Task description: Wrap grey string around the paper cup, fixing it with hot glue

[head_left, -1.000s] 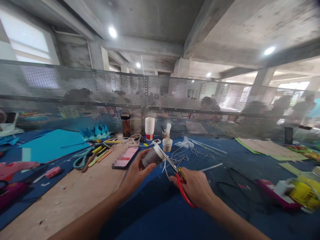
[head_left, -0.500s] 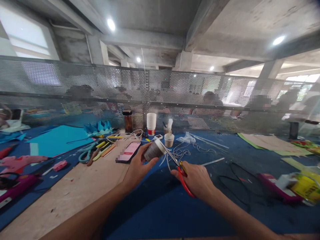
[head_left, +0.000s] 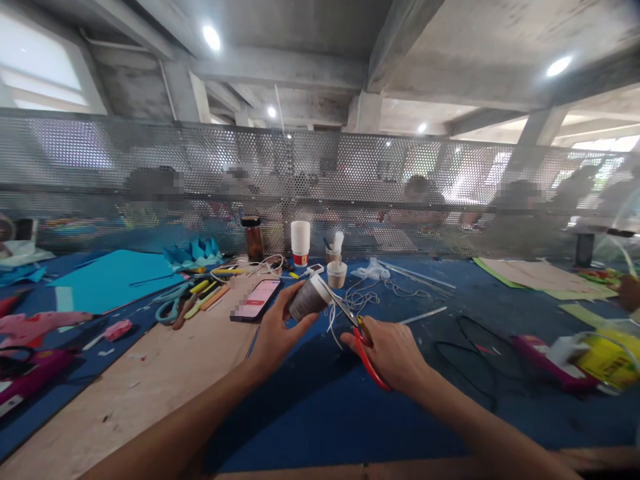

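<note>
My left hand (head_left: 280, 327) is wrapped round a paper cup (head_left: 306, 300) covered in grey cord, tilted with its white rim toward the right. In my right hand (head_left: 393, 350) is a pair of scissors (head_left: 367, 363) with red handles. The blades point up and left and meet the cup's rim. A thin white strip (head_left: 333, 327) hangs from the rim between my hands. Loose grey cord (head_left: 357, 297) lies tangled on the blue tabletop (head_left: 295, 413) behind the scissors. My fingers hide part of the cup's side.
A phone (head_left: 256, 300) lies left of the cup, near cutters and teal scissors (head_left: 173, 303). Behind stand stacked paper cups (head_left: 301, 243), a small cup (head_left: 337, 274) and a brown jar (head_left: 253, 239). A pink glue gun (head_left: 45, 327) is far left. People sit beyond the perforated screen (head_left: 320, 180).
The view has shifted slightly. The scissors stay at the cup's rim, and the white strip hangs a little differently below it. Both hands keep their holds.
</note>
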`<state>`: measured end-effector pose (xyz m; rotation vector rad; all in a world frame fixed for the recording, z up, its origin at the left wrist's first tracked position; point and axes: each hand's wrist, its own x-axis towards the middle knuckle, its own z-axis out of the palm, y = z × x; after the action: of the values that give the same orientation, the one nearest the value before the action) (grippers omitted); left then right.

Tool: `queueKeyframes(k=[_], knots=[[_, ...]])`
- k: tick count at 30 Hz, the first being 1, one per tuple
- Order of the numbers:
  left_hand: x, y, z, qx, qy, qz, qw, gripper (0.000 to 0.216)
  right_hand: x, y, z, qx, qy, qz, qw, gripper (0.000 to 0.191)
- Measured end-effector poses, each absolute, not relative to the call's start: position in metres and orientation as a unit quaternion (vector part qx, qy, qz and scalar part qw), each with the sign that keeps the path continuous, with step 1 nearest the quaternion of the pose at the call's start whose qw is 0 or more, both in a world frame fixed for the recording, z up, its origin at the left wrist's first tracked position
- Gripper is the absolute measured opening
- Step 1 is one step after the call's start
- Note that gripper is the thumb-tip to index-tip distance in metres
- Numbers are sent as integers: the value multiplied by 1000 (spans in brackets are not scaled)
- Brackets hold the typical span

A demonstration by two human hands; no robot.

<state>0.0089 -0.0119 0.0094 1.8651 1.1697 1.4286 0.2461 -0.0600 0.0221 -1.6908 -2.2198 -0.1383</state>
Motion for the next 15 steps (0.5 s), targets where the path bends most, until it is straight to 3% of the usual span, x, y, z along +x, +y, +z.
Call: queueKeyframes(k=[11,15], knots=[[10,-12,10,663,406,550,306,69,246,-58,21,-606,-777,-53,159,54],[10,-10,10,599,389,559,421,80,246,-58,22,-612,-774,-62,151,54]])
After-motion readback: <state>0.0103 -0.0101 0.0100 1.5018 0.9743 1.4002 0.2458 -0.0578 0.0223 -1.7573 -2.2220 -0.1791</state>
